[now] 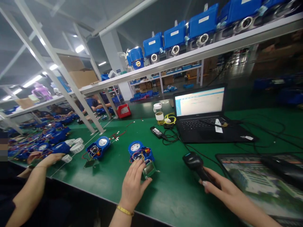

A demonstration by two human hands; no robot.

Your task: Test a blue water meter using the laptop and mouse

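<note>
Left hand (133,184) is lying spread on a blue meter (141,156). Right hand (219,186), right of the meter, is gripping a black scanner (195,163).

Your green bench (180,192), crowded.
On it you have two blue meters (139,151) (98,147), a laptop (205,116), a cup (158,112), a red bin (123,111), cables (260,126).

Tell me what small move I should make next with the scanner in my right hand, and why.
Probably tilt the barcode scanner left toward the open blue meter. Your right hand holds the scanner by its handle with the head off to the meter's right, while your left hand rests on the meter's small display module, steadying it on the green table.
</note>
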